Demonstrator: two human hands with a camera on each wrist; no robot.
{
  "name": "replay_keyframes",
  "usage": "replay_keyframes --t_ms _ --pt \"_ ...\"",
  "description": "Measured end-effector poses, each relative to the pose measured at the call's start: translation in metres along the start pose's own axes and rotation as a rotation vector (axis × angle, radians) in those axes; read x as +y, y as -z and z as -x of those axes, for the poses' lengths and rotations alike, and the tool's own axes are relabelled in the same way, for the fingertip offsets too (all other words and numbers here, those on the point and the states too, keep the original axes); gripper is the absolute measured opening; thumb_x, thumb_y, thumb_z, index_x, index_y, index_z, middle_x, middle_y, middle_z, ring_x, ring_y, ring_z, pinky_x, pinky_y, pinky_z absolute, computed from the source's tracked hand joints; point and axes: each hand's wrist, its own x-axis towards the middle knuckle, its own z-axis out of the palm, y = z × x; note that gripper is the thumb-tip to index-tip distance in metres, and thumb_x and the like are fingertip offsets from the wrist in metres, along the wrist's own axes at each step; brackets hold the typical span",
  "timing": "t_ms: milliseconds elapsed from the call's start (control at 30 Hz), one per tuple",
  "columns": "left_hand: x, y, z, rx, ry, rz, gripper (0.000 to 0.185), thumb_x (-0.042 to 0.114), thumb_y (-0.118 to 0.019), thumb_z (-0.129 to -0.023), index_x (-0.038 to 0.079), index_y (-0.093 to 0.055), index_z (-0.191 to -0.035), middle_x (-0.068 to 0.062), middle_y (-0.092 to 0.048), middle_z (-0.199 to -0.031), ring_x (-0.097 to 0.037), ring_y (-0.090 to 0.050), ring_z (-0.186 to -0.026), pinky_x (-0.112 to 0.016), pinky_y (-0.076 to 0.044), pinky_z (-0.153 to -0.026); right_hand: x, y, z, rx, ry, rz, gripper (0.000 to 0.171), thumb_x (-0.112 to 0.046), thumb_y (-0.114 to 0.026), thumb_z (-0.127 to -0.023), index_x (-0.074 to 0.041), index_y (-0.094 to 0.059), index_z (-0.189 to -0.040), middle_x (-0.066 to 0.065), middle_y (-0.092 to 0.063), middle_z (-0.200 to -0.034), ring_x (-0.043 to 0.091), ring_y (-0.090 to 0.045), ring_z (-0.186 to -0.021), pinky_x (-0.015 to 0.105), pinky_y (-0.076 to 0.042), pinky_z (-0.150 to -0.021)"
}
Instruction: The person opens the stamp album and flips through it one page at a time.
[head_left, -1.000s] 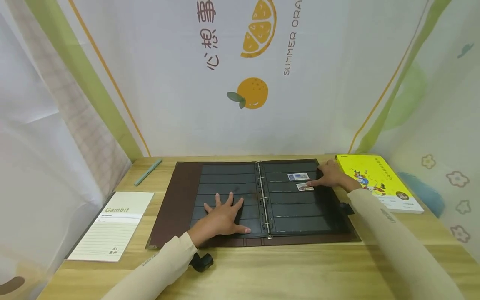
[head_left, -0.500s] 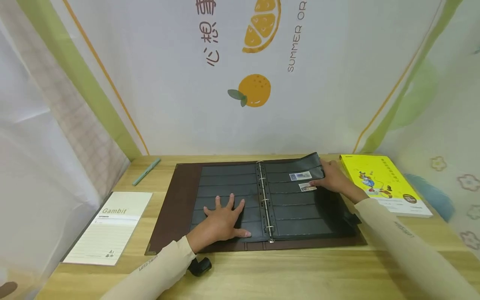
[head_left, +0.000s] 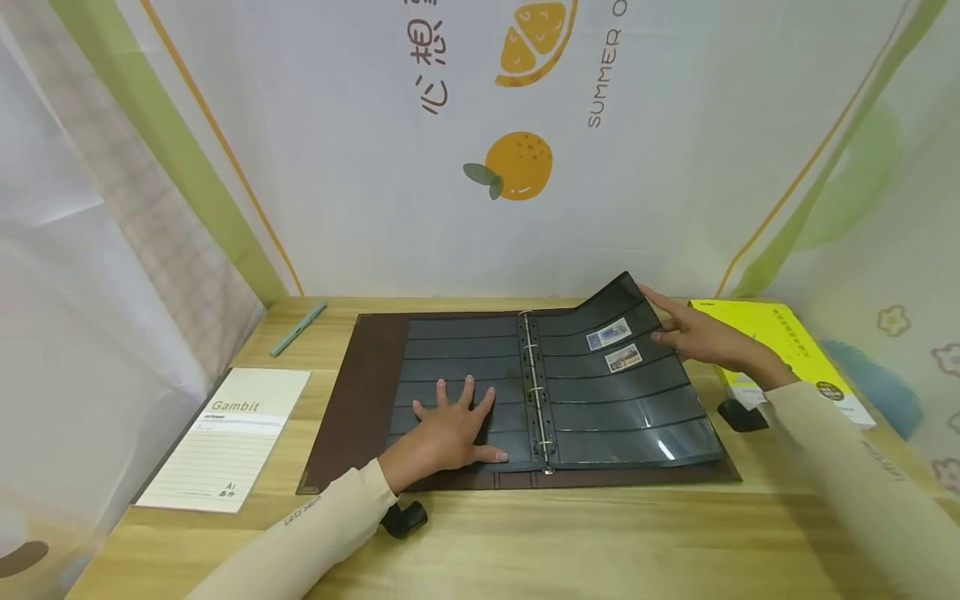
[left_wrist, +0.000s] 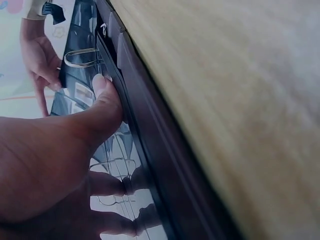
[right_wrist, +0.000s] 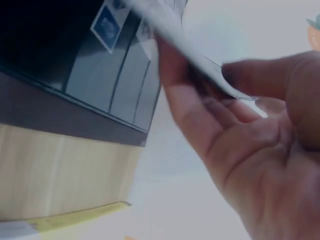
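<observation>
Album page (head_left: 622, 375) edge pinched, lifted by rt hand (head_left: 708, 337); lt hand (head_left: 450, 429) flat.

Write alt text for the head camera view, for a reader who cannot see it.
A person's right hand lifts the outer edge of a black stamp page in an open brown ring binder, while the left hand lies flat on the facing page. Two stamps sit in the raised page's upper rows; a yellow book, a notepad and a green pen lie on the wooden table.
</observation>
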Motion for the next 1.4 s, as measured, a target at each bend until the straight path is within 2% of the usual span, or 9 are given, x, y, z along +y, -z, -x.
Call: replay_keyframes --t_ms 67,133,200,300,400,667,900,1133,1400 --pt "0.0 0.001 0.0 -0.003 0.0 0.003 0.097 0.069 -0.064 -0.085 0.023 -0.026 -0.162 -0.016 -0.018 -0.169 -0.06 -0.016 -0.148 -0.083 -0.03 -0.102 -0.005 0.003 0.002 0.01 -0.004 -0.028 0.086 -0.007 -0.052 -0.104 -0.027 0.008 -0.164 0.011 -0.053 -0.087 0.015 -0.052 -0.066 0.029 -0.049 -0.066" --pt "-0.001 0.002 0.001 -0.004 0.002 0.009 0.097 0.068 -0.064 -0.085 0.023 -0.026 -0.162 -0.016 -0.018 -0.169 -0.06 -0.016 -0.148 -0.083 -0.03 -0.102 -0.008 0.006 0.006 0.026 -0.005 -0.036 0.086 -0.009 -0.053 -0.105 -0.025 0.008 -0.164 0.008 -0.051 -0.081 0.014 -0.054 -0.068 0.029 -0.053 -0.067" --pt "-0.001 0.003 0.002 -0.004 0.001 0.013 0.096 0.068 -0.064 -0.086 0.023 -0.026 -0.162 -0.016 -0.017 -0.169 -0.06 -0.016 -0.148 -0.083 -0.029 -0.102 -0.011 0.008 0.009 0.034 -0.008 -0.04 0.085 -0.013 -0.054 -0.105 -0.022 0.007 -0.164 0.025 -0.062 -0.104 0.029 -0.067 -0.093 0.036 -0.059 -0.08" --pt "-0.001 0.003 0.003 -0.004 0.0 0.017 0.096 0.068 -0.064 -0.086 0.023 -0.026 -0.162 -0.016 -0.018 -0.169 -0.06 -0.016 -0.148 -0.083 -0.029 -0.102 -0.011 0.009 0.017 0.013 -0.023 -0.061 0.087 -0.014 -0.055 -0.105 -0.021 0.009 -0.163 0.041 -0.039 -0.148 0.052 -0.05 -0.132 0.049 -0.056 -0.095" --pt "0.0 0.002 0.004 -0.007 0.0 0.016 0.096 0.068 -0.064 -0.086 0.023 -0.026 -0.162 -0.016 -0.018 -0.169 -0.06 -0.016 -0.149 -0.083 -0.029 -0.102 -0.009 0.008 0.022 -0.025 -0.042 -0.098 0.091 -0.009 -0.055 -0.103 -0.022 0.012 -0.163 0.042 -0.03 -0.153 0.056 -0.042 -0.137 0.048 -0.057 -0.092" --pt "0.001 0.002 0.004 -0.003 -0.004 0.027 0.096 0.067 -0.064 -0.086 0.023 -0.026 -0.162 -0.016 -0.017 -0.169 -0.06 -0.015 -0.149 -0.083 -0.028 -0.103 -0.015 0.015 0.026 -0.042 -0.063 -0.093 0.088 -0.002 -0.05 -0.102 -0.02 0.01 -0.163 0.043 -0.037 -0.147 0.051 -0.05 -0.133 0.037 -0.061 -0.079" --pt "0.001 0.001 0.004 0.001 -0.005 0.035 0.095 0.066 -0.064 -0.086 0.023 -0.027 -0.162 -0.016 -0.018 -0.169 -0.06 -0.015 -0.149 -0.083 -0.027 -0.103 -0.039 0.029 0.023 -0.017 -0.072 -0.023 0.08 -0.002 -0.052 -0.102 -0.012 -0.001 -0.164 0.035 -0.053 -0.135 0.003 -0.064 -0.096 0.033 -0.06 -0.073" --pt "0.0 0.001 0.003 -0.009 -0.006 0.033 0.095 0.067 -0.063 -0.087 0.023 -0.026 -0.162 -0.016 -0.016 -0.169 -0.059 -0.014 -0.149 -0.082 -0.027 -0.104 -0.075 0.042 0.011 -0.026 -0.095 0.051 0.075 0.0 -0.05 -0.102 -0.004 -0.005 -0.163 0.013 -0.065 -0.101 0.014 -0.052 -0.067 0.028 -0.057 -0.066" --pt "-0.001 0.001 0.003 0.003 -0.013 0.036 0.095 0.067 -0.063 -0.087 0.023 -0.026 -0.162 -0.016 -0.017 -0.169 -0.06 -0.015 -0.148 -0.083 -0.028 -0.103 -0.125 0.05 -0.008 -0.005 -0.106 0.124 0.07 -0.009 -0.054 -0.103 0.001 -0.015 -0.161 0.021 -0.07 -0.118 0.014 -0.07 -0.075 0.029 -0.061 -0.07"
